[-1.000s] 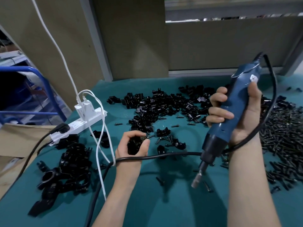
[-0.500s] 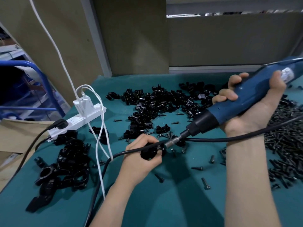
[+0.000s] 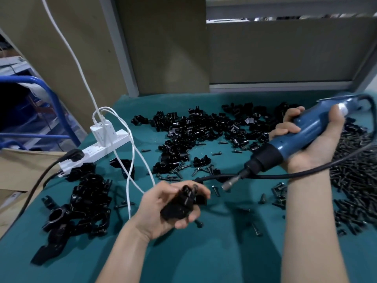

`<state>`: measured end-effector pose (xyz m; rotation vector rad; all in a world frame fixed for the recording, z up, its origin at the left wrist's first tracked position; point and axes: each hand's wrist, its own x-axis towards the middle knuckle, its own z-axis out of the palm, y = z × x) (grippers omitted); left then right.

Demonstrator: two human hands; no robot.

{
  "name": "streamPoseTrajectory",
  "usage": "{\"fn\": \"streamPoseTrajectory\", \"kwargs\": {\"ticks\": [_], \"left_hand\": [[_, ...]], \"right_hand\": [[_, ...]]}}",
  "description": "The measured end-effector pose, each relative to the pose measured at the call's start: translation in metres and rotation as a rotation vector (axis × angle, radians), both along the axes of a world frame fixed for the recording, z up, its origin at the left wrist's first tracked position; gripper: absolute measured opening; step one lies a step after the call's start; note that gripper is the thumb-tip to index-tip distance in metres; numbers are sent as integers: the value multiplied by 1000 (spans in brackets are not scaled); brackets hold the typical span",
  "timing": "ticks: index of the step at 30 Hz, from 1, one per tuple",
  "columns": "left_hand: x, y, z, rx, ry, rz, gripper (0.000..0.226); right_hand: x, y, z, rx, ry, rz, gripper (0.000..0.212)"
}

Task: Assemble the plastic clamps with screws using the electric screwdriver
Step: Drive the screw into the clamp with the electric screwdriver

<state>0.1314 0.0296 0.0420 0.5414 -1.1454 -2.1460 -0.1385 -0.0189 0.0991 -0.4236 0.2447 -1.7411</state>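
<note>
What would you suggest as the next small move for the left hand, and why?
Probably carry the clamp over to the pile of joined clamps on the left. The left hand grips it, and the bit of the screwdriver in the right hand, on the clamp half a second ago, now stands clear to its right, so the driving seems done.

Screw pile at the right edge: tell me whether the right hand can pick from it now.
Probably not yet. The right hand sits right beside the screw pile, but its grip is full with the electric screwdriver.
</note>
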Motion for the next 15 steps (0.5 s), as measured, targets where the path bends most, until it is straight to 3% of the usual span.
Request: {"fn": "streamPoseTrajectory", "kwargs": {"ticks": [6,9,13,15], "left_hand": [[3,3,3,275,177,115,30],[4,3,2,225,154,107,44],[2,2,0,207,72,165,41],[2,2,-3,206,32,195,57]], "right_hand": [[13,-5,-4,115,-69,41,39],[16,-8,-6,138,-154,14,42],[13,-9,-9,144,-178,-17,42],[11,-9,-9,152,-159,-32,42]]}}
